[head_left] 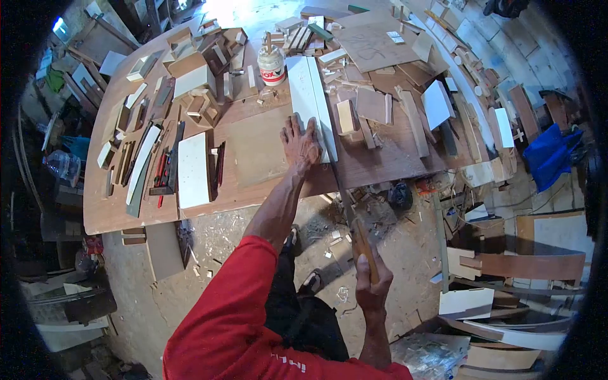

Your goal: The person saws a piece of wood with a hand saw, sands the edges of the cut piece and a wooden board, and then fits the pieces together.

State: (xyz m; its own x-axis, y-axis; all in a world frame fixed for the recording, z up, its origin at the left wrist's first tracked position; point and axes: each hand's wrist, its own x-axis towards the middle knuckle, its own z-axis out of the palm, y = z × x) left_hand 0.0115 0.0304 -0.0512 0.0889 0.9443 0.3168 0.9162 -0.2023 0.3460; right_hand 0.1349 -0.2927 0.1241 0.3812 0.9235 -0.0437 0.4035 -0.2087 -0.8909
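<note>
Pressed flat on a long white board [306,85], my left hand [300,140] has its fingers spread near the board's front end. My right hand [372,284] is closed around the wooden handle of a handsaw [362,247], below the table's front edge. The saw's narrow blade reaches up from the handle to the board's near end, close to a line running lengthwise along the board. Whether the teeth are inside a cut is too small to tell. Left of my left hand lies a thin brown sheet [253,149] on the wooden table [240,201].
A white-and-red tub [272,66] stands behind the brown sheet. A white panel [193,171] and red-handled tools [161,171] lie at the left. Wood offcuts [373,104] crowd the right side. Scraps litter the floor, and boards [529,266] are stacked at the lower right.
</note>
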